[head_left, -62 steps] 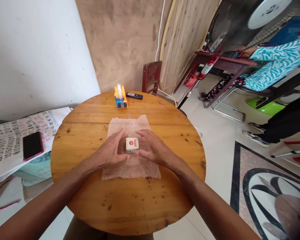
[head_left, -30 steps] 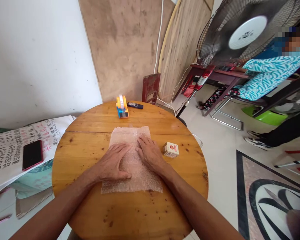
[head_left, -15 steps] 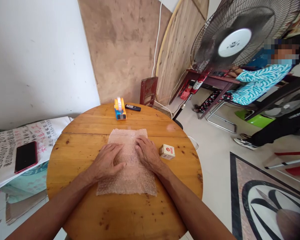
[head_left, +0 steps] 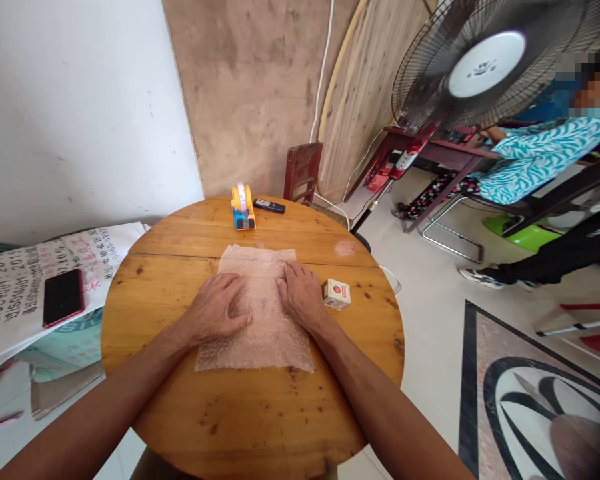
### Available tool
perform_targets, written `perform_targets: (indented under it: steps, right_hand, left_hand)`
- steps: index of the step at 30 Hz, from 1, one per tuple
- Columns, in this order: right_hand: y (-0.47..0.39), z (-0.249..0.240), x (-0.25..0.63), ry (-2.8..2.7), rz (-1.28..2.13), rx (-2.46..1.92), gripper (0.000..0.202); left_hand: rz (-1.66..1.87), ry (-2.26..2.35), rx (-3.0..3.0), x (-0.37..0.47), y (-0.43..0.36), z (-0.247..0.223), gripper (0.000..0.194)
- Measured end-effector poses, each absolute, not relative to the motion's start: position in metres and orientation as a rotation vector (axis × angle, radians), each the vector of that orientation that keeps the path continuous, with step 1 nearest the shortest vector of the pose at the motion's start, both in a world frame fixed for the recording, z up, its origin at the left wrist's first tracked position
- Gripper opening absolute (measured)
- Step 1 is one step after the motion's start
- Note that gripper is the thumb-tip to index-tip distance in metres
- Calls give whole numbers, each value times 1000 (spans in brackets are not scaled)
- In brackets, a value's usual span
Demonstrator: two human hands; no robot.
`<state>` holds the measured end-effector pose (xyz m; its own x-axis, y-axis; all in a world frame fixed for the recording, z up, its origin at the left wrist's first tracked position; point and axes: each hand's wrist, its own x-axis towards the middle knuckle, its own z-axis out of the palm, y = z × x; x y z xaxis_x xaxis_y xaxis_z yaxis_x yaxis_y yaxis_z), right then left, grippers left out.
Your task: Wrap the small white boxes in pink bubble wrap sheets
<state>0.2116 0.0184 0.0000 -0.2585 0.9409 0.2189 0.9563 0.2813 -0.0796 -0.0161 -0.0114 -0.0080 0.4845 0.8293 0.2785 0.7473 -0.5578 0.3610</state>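
A sheet of clear bubble wrap (head_left: 265,333) lies flat on the round wooden table (head_left: 155,287). My left hand (head_left: 217,307) rests on its left edge, palm down, thumb spread from the fingers. On the right edge lies my right hand (head_left: 303,293), also palm down with nothing gripped. Just right of that hand sits a small white box with red print (head_left: 337,294). Beyond the wrap stands an orange and blue tape dispenser (head_left: 243,208), with a dark blue pen-like or knife-like object (head_left: 269,206) beside it.
At left, a phone (head_left: 63,297) lies on printed white sacking (head_left: 20,287). Behind the table are a red wooden chair (head_left: 303,172) and a large standing fan (head_left: 485,65). A person in a teal patterned top (head_left: 545,160) sits at another table; another person's dark-trousered leg (head_left: 545,257) shows at right.
The whole view has shifted slightly. My right hand has slid a little outward on the bubble wrap, while my left hand has hardly moved.
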Motion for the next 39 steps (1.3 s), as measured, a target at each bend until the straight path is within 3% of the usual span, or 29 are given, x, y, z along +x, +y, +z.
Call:
perform_targets:
  steps: [16,39]
  right_hand:
    - [21,1,214,-2328,-23,-1763,45]
    - [23,-2,214,-2320,-88,-1713,42]
  left_hand:
    - [453,1548,2591,-14,-17,-1,71]
    - [550,1543,2653,-18,-14,-7,73]
